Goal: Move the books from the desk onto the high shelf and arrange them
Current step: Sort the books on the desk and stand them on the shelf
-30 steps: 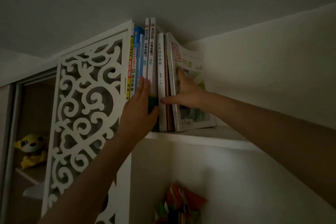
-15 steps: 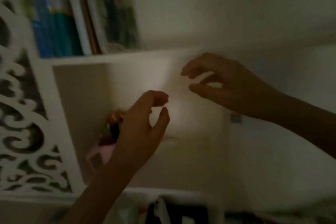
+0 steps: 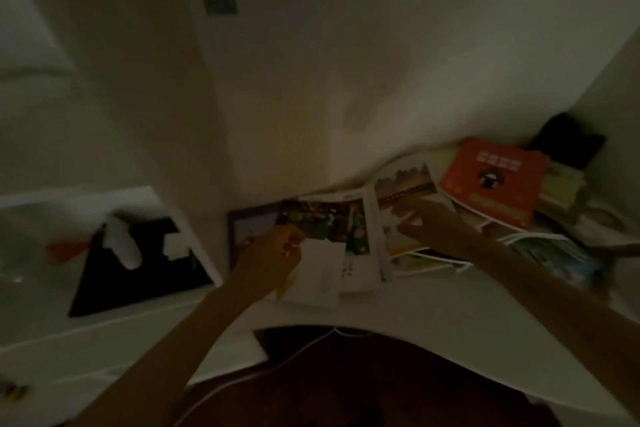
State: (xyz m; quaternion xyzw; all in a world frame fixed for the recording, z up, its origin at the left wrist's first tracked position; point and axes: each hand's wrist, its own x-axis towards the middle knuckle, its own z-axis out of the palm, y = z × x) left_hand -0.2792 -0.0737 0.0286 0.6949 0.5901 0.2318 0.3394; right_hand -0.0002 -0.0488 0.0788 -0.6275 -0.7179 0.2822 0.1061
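**A:** What is in front of you?

**B:** You look down at a white desk (image 3: pixel 433 315) in dim light, set against a pale wall (image 3: pixel 346 80). Books lie scattered along its far edge, flat and overlapping.

**A:** Where are your hands?

**B:** Both arms reach forward over the desk. Your left hand (image 3: pixel 273 253) is at the near left corner of a white book (image 3: pixel 349 239) with a dark photo across its top. The fingers look curled at that corner, but the blur hides whether they grip it; I cannot tell.

**A:** And the right?

**B:** Your right hand (image 3: pixel 433 225) lies on a landscape book (image 3: pixel 405 184), just right of the white one. The fingers spread narrowly, forefinger stretched forward, thumb apart. I cannot tell whether it grips anything.

**A:** What other books are there?

**B:** An orange book (image 3: pixel 491 180) rests on the pile further right, near the wall. Past it sits a stack of pale greenish books (image 3: pixel 561 187). A blue-green book (image 3: pixel 550 253) lies nearer you, right of your right forearm. A dark-framed book (image 3: pixel 249 222) lies left of the white one, partly under it.

**A:** Anything else?

**B:** At the left, a black mat (image 3: pixel 138 281) lies on a lower surface, with a white object (image 3: pixel 123 246) on it. A thin white cable (image 3: pixel 277 367) crosses the near desk edge.
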